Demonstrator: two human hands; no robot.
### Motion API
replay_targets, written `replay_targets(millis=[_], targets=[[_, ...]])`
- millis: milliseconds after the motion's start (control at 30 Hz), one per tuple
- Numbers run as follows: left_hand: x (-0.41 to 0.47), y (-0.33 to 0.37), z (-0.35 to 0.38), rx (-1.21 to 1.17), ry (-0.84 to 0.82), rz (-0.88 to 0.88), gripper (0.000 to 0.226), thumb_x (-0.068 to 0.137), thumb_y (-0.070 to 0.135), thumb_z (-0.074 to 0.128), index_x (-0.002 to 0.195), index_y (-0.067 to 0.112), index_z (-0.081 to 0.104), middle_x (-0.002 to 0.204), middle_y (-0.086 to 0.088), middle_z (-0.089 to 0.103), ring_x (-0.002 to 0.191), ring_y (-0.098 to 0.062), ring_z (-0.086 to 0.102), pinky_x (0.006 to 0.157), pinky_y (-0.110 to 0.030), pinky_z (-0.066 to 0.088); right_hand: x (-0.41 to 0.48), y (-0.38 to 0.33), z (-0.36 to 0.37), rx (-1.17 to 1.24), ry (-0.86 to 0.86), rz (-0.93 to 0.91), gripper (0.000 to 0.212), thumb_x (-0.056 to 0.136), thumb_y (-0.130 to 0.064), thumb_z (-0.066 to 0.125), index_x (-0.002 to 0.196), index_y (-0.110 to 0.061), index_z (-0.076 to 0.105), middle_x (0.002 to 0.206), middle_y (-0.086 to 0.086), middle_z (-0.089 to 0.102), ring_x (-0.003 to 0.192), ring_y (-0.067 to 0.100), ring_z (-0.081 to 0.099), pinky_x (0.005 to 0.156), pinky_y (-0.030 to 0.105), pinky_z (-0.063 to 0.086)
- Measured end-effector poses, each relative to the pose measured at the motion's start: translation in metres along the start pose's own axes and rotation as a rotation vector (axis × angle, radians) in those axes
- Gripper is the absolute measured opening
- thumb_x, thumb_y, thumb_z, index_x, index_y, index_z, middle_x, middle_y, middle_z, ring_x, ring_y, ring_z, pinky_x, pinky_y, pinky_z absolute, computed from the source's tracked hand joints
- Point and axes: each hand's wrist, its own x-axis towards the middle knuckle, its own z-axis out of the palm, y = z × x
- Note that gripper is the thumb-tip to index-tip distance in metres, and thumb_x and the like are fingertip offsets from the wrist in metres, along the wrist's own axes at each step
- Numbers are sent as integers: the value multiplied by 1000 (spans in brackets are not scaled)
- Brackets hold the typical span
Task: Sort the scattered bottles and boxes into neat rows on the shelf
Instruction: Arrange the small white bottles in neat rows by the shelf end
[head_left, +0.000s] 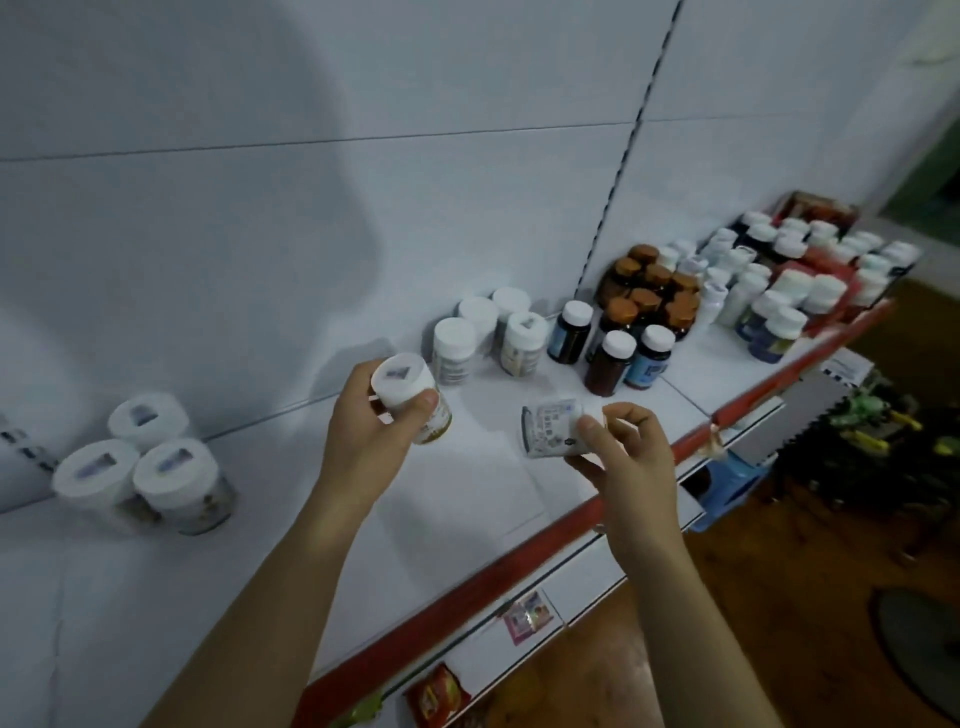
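Holding a bottle in each hand, the person works over the white shelf (467, 493) with the red front edge. The left hand (363, 431) has its grip clamped round a white-capped bottle (408, 387), kept upright just above the shelf, thumb on the near side under the cap. The right hand (628, 457) pinches a small bottle (550, 428) that lies on its side in the air, label up, its grip clamped on the capped end. The two bottles are near each other but apart.

The sorting looks partly done. Far left, three big jars (171, 486) stand together against the back wall. Just beyond the left hand, four white bottles (454, 348) form a tight group, which looks like the place meant for the bottle in that hand. To their right stand dark bottles (610, 358) with white caps, then brown-capped bottles (644, 296) packed close. Further right the crowd of white-capped bottles (795, 288) looks loosely bunched and mixed rather than in straight rows, and red boxes (818, 205) at the far right end are too blurred to judge.

Left to do, as I read it: set both held bottles down with their kind, then straighten the right end
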Motion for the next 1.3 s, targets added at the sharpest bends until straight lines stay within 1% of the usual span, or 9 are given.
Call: replay_targets(millis=[133,300,367,533,633,900,1033,1200,1300], targets=[[44,-15,29,92,44,-15,42,81,20,84,117,29,63,111,12,70,101,-8,67,85,-31,56,48,-7,20,-416,-86,-272,29,84,-22,81,103,-28,60,99,-16,65,92,9,64,74,24,55],[74,-30,51,191,24,31,39,80,7,81,113,6,61,102,-11,65,98,-34,66,79,-39,55,94,-4,59,-719,-233,-446,35,80,-20,84,109,-21,64,113,-2,60,98,10,55,84,21,46],[73,-29,58,189,77,52,54,77,3,86,120,12,55,112,-7,64,104,-28,65,89,-48,56,101,2,70,-790,-294,-461,35,80,-20,84,111,-19,67,119,0,56,105,15,54,86,17,41],[68,-17,69,379,183,131,62,80,29,77,134,12,50,132,-13,54,123,-35,53,101,-54,47,105,8,65,-774,-362,-488,33,89,-31,76,118,-20,66,131,-2,47,118,14,47,93,14,37],[67,7,82,612,206,332,46,78,33,58,117,9,63,127,-17,55,123,-39,46,102,-51,41,107,-6,35,-724,-339,-559,28,95,-39,65,121,-28,62,131,-7,47,116,10,50,93,19,45],[91,67,170,812,153,442,34,81,37,52,102,15,68,126,-12,56,121,-44,51,101,-57,43,217,-66,-136,-784,48,-648,23,92,-21,70,114,-28,64,114,-11,57,101,3,56,76,18,50],[99,91,257,777,135,491,27,80,26,60,104,17,69,122,-9,59,122,-39,49,96,-56,43,295,-82,-221,-840,173,-530,27,91,-21,72,117,-25,64,117,-7,58,100,7,54,81,37,58],[126,106,382,877,-84,557,28,83,37,57,110,32,64,117,10,59,118,-19,46,92,-40,29,363,-84,-272,-981,83,-469,43,83,-43,79,119,-36,56,131,-6,53,121,18,47,97,36,45],[149,95,447,990,-217,503,31,87,46,53,115,35,59,120,11,58,118,-19,43,97,-44,32,386,-74,-277,-1013,-71,-362,44,77,-49,82,105,-38,51,120,-12,55,110,14,53,87,32,50]])
